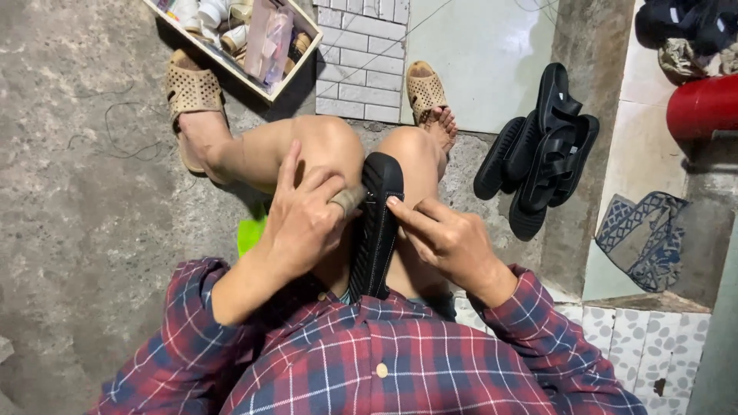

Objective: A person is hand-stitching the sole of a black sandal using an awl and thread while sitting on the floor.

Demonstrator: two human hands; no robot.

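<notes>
A black shoe sole [375, 230] stands on edge between my knees, its toe end pointing away from me. My left hand [304, 219] presses against the sole's left side; its fingers are wrapped with tan tape. My right hand [446, 238] touches the right edge of the sole with its fingertips pinched together, as if holding something thin that I cannot make out. I sit low, wearing a red and blue plaid shirt [384, 361] and tan perforated sandals [192, 92].
A pile of black sandals [542, 150] lies on the ground to the right. A shallow box [238, 34] of small items sits at the top left. A green object [250, 234] lies under my left leg. A red cylinder [703, 104] is at the far right, and a patterned cloth [642, 238] below it.
</notes>
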